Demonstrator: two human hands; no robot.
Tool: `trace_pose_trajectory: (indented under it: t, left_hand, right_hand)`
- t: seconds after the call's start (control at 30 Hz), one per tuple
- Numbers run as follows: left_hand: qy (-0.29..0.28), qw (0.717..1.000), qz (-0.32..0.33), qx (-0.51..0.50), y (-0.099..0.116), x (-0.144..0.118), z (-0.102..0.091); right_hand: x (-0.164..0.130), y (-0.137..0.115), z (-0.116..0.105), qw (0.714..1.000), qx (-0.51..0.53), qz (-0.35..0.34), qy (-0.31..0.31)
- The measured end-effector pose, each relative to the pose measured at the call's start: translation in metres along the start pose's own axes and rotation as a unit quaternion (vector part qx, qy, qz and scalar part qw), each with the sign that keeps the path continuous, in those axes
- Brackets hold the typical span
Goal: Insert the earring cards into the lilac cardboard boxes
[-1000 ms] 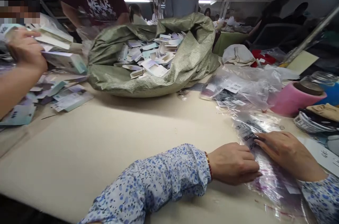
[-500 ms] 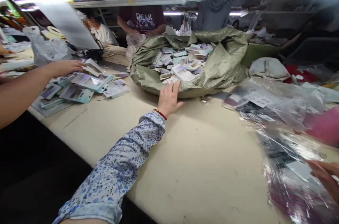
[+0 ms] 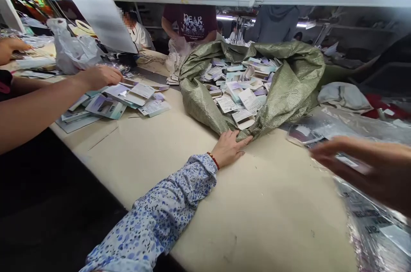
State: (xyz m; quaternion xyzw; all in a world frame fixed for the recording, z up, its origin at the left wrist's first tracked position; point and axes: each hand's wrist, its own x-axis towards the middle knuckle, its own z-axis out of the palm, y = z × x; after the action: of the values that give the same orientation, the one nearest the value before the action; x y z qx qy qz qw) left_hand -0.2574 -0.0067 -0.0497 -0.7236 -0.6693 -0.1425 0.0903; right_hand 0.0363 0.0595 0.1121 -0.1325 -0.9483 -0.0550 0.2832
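My left hand (image 3: 229,148) lies palm down on the near edge of a green woven sack (image 3: 289,88), pressing its lip onto the beige table (image 3: 180,156); a red bracelet shows at the wrist. Several small white, teal and purple cards (image 3: 237,85) fill the sack, and one lies just beyond my fingers. My right hand (image 3: 356,165) hovers blurred in the air at the right, fingers spread, holding nothing, above clear plastic bags (image 3: 375,216).
A co-worker's bare arm (image 3: 48,100) reaches from the left onto a spread of cards (image 3: 122,100). Other people stand behind the sack. A white plastic bag (image 3: 72,51) sits far left. More clear bags and cloth cover the right side.
My left hand left the plastic bags, reached across to the sack and now presses its lip down. My right hand lifted off the bags into the air. The view swung left.
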Motion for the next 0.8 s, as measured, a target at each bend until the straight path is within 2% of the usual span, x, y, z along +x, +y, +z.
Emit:
trace_pose_trajectory:
  t: [0.03, 0.1, 0.2, 0.27, 0.3, 0.4, 0.47, 0.57, 0.7, 0.8]
  left_hand:
    - [0.002, 1.0, 0.015, -0.002, 0.001, -0.001, 0.0]
    - [0.01, 0.999, 0.038, -0.007, 0.002, -0.003, 0.0]
    - [0.026, 0.997, 0.067, -0.02, 0.003, -0.005, 0.001]
    - [0.036, 0.996, 0.083, -0.026, 0.004, -0.004, 0.0]
    - [0.038, 0.995, 0.085, -0.026, 0.004, -0.003, 0.0]
    - [0.037, 0.996, 0.072, -0.022, 0.006, -0.001, 0.0]
    - [0.042, 0.997, 0.063, -0.025, 0.008, 0.0, 0.001]
    - [0.061, 0.996, 0.055, -0.037, 0.01, 0.0, 0.004]
    - [0.074, 0.995, 0.05, -0.052, 0.011, 0.001, 0.008]
    - [0.083, 0.993, 0.047, -0.062, 0.011, 0.002, 0.011]
  right_hand:
    - [0.031, 0.0, 0.015, 0.999, 0.022, -0.04, -0.011]
    - [0.091, 0.002, 0.054, 0.999, 0.01, -0.048, -0.012]
    - [0.157, 0.003, 0.124, 0.992, -0.048, 0.025, -0.113]
    - [0.182, 0.005, 0.168, 0.984, -0.071, 0.056, -0.156]
    - [0.188, 0.007, 0.187, 0.965, -0.113, 0.101, -0.215]
    - [0.194, 0.019, 0.226, 0.938, -0.153, 0.158, -0.269]
    - [0.193, 0.032, 0.237, 0.927, -0.172, 0.184, -0.278]
    - [0.194, 0.053, 0.238, 0.913, -0.207, 0.221, -0.273]
    - [0.203, 0.08, 0.23, 0.903, -0.243, 0.288, -0.204]
    - [0.206, 0.095, 0.221, 0.905, -0.182, 0.347, -0.168]
